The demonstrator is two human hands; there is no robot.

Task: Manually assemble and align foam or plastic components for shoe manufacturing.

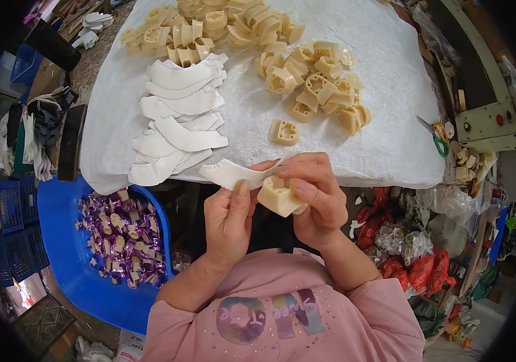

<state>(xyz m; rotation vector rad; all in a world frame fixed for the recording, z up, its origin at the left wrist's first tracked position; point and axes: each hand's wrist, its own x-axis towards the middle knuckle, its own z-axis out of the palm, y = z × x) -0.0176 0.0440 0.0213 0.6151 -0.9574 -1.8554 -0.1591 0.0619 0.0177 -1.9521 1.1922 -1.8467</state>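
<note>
In front of my chest, my left hand (pixel 229 218) pinches a curved white strip (pixel 234 174) between thumb and fingers. My right hand (pixel 318 196) grips a beige plastic block (pixel 279 196) with a hollow top, tilted toward me. The strip's far end runs behind the block to my right fingertips; whether it is stuck there I cannot tell. On the table just ahead lies a single beige block (pixel 284 132). Overlapping white strips (pixel 176 127) are piled to the left, and a heap of similar beige blocks (pixel 318 87) sits to the right.
A white sheet (pixel 391 114) covers the table, with more beige blocks (pixel 210 27) at its far side. Scissors (pixel 436 136) lie near the right edge. A blue tub (pixel 89 295) of shiny purple-wrapped pieces (pixel 125 241) stands at lower left; red plastic bags (pixel 424 268) are at lower right.
</note>
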